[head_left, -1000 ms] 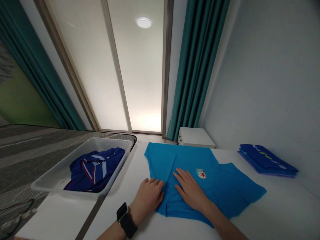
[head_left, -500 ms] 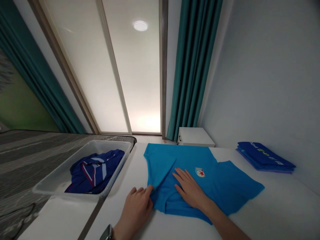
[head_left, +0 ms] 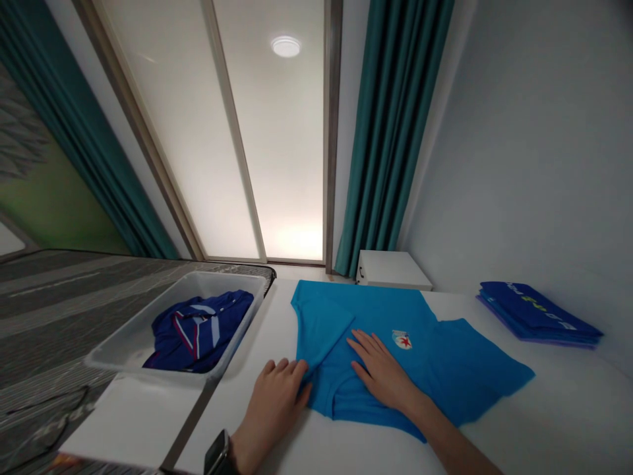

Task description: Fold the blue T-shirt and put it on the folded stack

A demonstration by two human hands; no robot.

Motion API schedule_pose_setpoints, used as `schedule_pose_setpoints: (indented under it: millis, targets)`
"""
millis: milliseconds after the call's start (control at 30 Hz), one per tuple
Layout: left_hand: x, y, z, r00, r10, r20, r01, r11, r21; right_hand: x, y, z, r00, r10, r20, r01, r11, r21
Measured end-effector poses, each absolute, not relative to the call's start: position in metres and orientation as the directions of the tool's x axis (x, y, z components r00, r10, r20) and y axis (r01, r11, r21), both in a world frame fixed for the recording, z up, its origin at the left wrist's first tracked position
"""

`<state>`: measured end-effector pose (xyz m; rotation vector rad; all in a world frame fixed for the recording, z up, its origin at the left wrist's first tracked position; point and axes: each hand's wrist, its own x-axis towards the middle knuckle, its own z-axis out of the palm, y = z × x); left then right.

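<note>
A bright blue T-shirt (head_left: 386,303) lies spread on the white table, with a small white and red star badge (head_left: 402,340) on its chest. Its left side is folded inward, making a slanted edge, while the sleeve on the right sticks out flat. My left hand (head_left: 279,396), wearing a dark watch (head_left: 217,452) at the wrist, has its fingers curled at the left edge of the fold, closed on the cloth; the fingertips are partly hidden. Flat on the shirt beside the badge rests my right hand (head_left: 383,373), its fingers stretched out and apart.
To the left stands a translucent plastic bin (head_left: 113,349) holding a crumpled dark blue garment (head_left: 202,330) with white and red stripes. A stack of folded blue clothes (head_left: 539,316) sits at the table's right by the wall. A white cabinet (head_left: 393,267) stands behind the table.
The whole view has shifted slightly, so things appear a little farther right. My left hand stays at the fold's edge with its thumb a little lower; my right hand still lies flat.
</note>
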<state>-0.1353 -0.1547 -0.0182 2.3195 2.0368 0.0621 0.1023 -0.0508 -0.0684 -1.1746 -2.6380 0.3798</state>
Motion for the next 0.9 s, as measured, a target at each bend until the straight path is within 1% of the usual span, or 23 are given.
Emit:
schedule_pose_setpoints:
  millis: [67,167,267,367,533,633,700,767,833,900]
  targets:
    - [-0.135,-0.148,-0.02,0.17,0.984,-0.059,0.986,-0.169,0.014,0.102,-0.051,-0.067,-0.654,0.75,0.094,0.69,0.643,-0.333]
    - [-0.14,-0.146,-0.025,0.182,0.976,-0.123,0.981,-0.188,-0.038,0.102,-0.051,-0.066,-0.659,0.748,0.079,0.688,0.642,-0.338]
    - [-0.147,-0.151,-0.029,0.157,0.977,-0.143,0.985,-0.165,-0.046,0.102,-0.05,-0.065,-0.662,0.746,0.07,0.689,0.644,-0.332]
    - [-0.151,-0.158,-0.031,0.123,0.984,-0.127,0.992,-0.127,-0.025,0.102,-0.05,-0.065,-0.662,0.746,0.068,0.691,0.644,-0.329]
    - [-0.16,-0.166,-0.029,0.114,0.993,-0.019,0.992,-0.113,0.052,0.104,-0.049,-0.069,-0.663,0.742,0.096,0.681,0.652,-0.333]
    - [-0.166,-0.162,-0.026,0.138,0.983,0.123,0.986,-0.148,0.076,0.105,-0.049,-0.07,-0.666,0.739,0.103,0.677,0.657,-0.333]
    - [-0.168,-0.153,-0.025,0.171,0.956,0.238,0.977,-0.196,0.083,0.104,-0.049,-0.069,-0.664,0.741,0.095,0.682,0.653,-0.33]
    - [-0.167,-0.14,-0.027,0.221,0.92,0.323,0.964,-0.257,0.073,0.104,-0.049,-0.069,-0.66,0.746,0.088,0.688,0.647,-0.329]
    - [-0.165,-0.124,-0.032,0.269,0.898,0.349,0.952,-0.303,0.046,0.104,-0.049,-0.069,-0.657,0.748,0.09,0.69,0.645,-0.329]
    - [-0.165,-0.108,-0.04,0.285,0.903,0.323,0.95,-0.311,0.03,0.104,-0.049,-0.071,-0.659,0.745,0.103,0.684,0.651,-0.329]
